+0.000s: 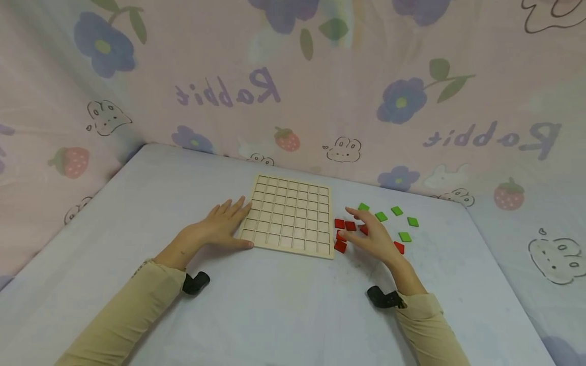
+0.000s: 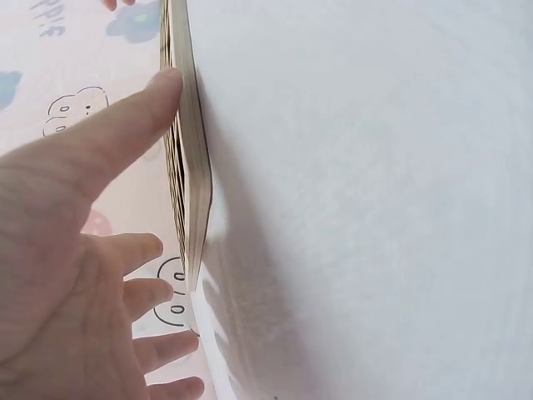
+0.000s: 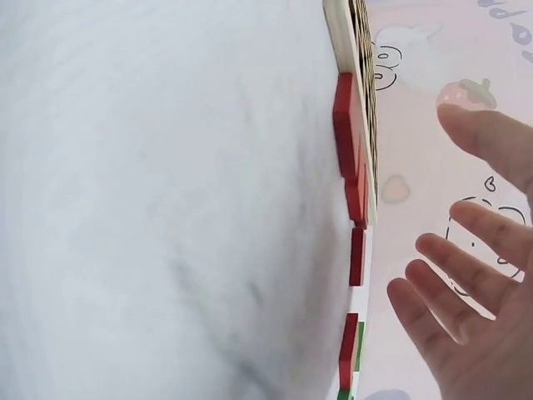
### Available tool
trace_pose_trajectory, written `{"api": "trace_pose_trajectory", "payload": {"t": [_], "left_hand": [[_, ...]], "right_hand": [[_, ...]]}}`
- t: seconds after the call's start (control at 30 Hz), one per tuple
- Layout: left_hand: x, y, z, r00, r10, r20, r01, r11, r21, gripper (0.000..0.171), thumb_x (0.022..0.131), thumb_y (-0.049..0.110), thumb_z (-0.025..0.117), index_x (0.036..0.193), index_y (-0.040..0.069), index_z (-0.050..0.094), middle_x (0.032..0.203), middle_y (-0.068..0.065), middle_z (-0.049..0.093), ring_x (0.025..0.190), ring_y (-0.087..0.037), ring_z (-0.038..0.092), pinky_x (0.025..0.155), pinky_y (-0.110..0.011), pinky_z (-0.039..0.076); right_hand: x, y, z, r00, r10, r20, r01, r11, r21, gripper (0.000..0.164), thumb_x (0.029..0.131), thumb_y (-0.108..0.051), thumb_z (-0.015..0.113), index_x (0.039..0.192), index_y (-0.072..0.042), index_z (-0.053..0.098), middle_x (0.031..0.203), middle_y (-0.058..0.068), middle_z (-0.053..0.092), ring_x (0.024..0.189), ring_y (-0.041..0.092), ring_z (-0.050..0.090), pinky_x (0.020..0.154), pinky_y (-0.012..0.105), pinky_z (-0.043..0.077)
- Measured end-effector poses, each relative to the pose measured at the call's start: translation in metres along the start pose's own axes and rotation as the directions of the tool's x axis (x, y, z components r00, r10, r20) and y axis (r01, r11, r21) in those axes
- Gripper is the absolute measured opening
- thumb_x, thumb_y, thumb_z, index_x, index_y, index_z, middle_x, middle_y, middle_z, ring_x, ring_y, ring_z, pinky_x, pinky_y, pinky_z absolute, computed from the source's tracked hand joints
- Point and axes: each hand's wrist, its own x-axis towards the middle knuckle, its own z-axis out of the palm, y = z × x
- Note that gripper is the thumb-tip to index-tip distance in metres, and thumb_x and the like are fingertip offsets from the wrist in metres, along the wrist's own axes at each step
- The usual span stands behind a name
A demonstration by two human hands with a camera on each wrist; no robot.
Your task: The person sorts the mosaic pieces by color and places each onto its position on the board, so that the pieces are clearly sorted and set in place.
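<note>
A square wooden grid board (image 1: 293, 213) lies flat on the table, its cells bare. At its left edge rests my left hand (image 1: 220, 223), fingers spread and thumb at the near left corner; in the left wrist view the thumb (image 2: 125, 125) touches the board's rim (image 2: 196, 167). My right hand (image 1: 373, 236) is over the red square tiles (image 1: 340, 246) to the right of the board, fingers apart with nothing between them. From the right wrist view, that hand (image 3: 475, 308) hovers above the red tiles (image 3: 348, 125). It partly covers some of them in the head view.
Several green square tiles (image 1: 405, 237) lie scattered beyond and right of the red ones. The white table (image 1: 293, 305) ends at a patterned cloth backdrop (image 1: 311, 101). A black wrist device (image 1: 197, 283) shows at the left sleeve, another (image 1: 382, 297) at the right.
</note>
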Motion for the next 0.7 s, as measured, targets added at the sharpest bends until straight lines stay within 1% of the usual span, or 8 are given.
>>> {"api": "trace_pose_trajectory", "payload": {"t": [0.1, 0.23, 0.33, 0.4, 0.47, 0.57, 0.7], "left_hand": [[0.0001, 0.0005, -0.0003, 1.0, 0.002, 0.009, -0.002, 1.0, -0.001, 0.097, 0.087, 0.049, 0.064, 0.153, -0.001, 0.012, 0.159, -0.024, 0.001, 0.143, -0.051, 0.003, 0.114, -0.065, 0.005], [0.0007, 0.0007, -0.0007, 1.0, 0.02, 0.013, -0.02, 1.0, 0.001, 0.095, 0.088, 0.048, 0.064, 0.152, -0.001, 0.013, 0.159, -0.024, 0.004, 0.142, -0.052, 0.006, 0.113, -0.066, 0.008], [0.0013, 0.0005, -0.0003, 0.999, 0.043, 0.017, -0.044, 0.999, 0.004, 0.092, 0.089, 0.046, 0.063, 0.152, -0.001, 0.015, 0.159, -0.024, 0.006, 0.141, -0.054, 0.01, 0.113, -0.066, 0.011], [0.0014, 0.0006, 0.0002, 0.998, 0.053, 0.022, -0.053, 0.999, 0.001, 0.09, 0.09, 0.045, 0.062, 0.152, -0.001, 0.016, 0.159, -0.024, 0.005, 0.141, -0.054, 0.01, 0.113, -0.066, 0.012], [0.0009, 0.0009, 0.0005, 0.998, 0.058, 0.026, -0.058, 0.998, -0.003, 0.088, 0.091, 0.044, 0.062, 0.152, -0.001, 0.016, 0.159, -0.024, 0.004, 0.141, -0.054, 0.01, 0.112, -0.067, 0.012], [0.0001, 0.0009, 0.0013, 0.998, 0.058, 0.029, -0.057, 0.998, -0.01, 0.087, 0.091, 0.043, 0.062, 0.152, -0.001, 0.017, 0.159, -0.024, 0.005, 0.141, -0.054, 0.009, 0.112, -0.067, 0.011], [-0.0004, 0.0003, 0.0024, 0.998, 0.055, 0.034, -0.054, 0.998, -0.021, 0.087, 0.091, 0.042, 0.062, 0.152, 0.0, 0.017, 0.159, -0.024, 0.005, 0.142, -0.053, 0.007, 0.112, -0.068, 0.01]], "right_hand": [[-0.0005, 0.0009, -0.0003, 1.0, 0.004, 0.003, -0.004, 1.0, -0.001, 0.067, 0.085, -0.027, 0.074, 0.142, -0.007, 0.044, 0.144, 0.015, 0.045, 0.13, 0.034, 0.043, 0.104, 0.052, 0.042], [-0.0006, 0.0022, -0.0004, 1.0, 0.004, 0.009, -0.004, 1.0, -0.011, 0.06, 0.085, -0.026, 0.074, 0.138, -0.007, 0.051, 0.139, 0.014, 0.051, 0.122, 0.033, 0.05, 0.099, 0.052, 0.045], [-0.0006, 0.0036, -0.0001, 1.0, -0.006, 0.024, 0.006, 1.0, 0.007, 0.054, 0.086, -0.023, 0.073, 0.134, -0.006, 0.054, 0.135, 0.015, 0.055, 0.118, 0.033, 0.053, 0.097, 0.051, 0.047], [-0.0008, 0.0046, -0.0001, 0.999, -0.013, 0.039, 0.011, 0.999, 0.045, 0.051, 0.086, -0.02, 0.072, 0.132, -0.006, 0.056, 0.132, 0.015, 0.057, 0.116, 0.033, 0.054, 0.095, 0.049, 0.049], [-0.001, 0.0056, -0.0002, 0.998, -0.025, 0.056, 0.02, 0.997, 0.079, 0.048, 0.087, -0.019, 0.071, 0.131, -0.004, 0.057, 0.129, 0.016, 0.058, 0.115, 0.033, 0.056, 0.094, 0.045, 0.05], [-0.0012, 0.0071, -0.0003, 0.996, -0.02, 0.087, 0.009, 0.992, 0.128, 0.044, 0.088, -0.016, 0.07, 0.128, -0.003, 0.059, 0.125, 0.016, 0.061, 0.112, 0.033, 0.056, 0.091, 0.035, 0.05], [-0.001, 0.0095, -0.0006, 0.992, -0.013, 0.129, -0.008, 0.987, 0.163, 0.041, 0.088, -0.013, 0.069, 0.126, -0.001, 0.059, 0.123, 0.018, 0.062, 0.111, 0.033, 0.057, 0.089, 0.025, 0.049]]}}
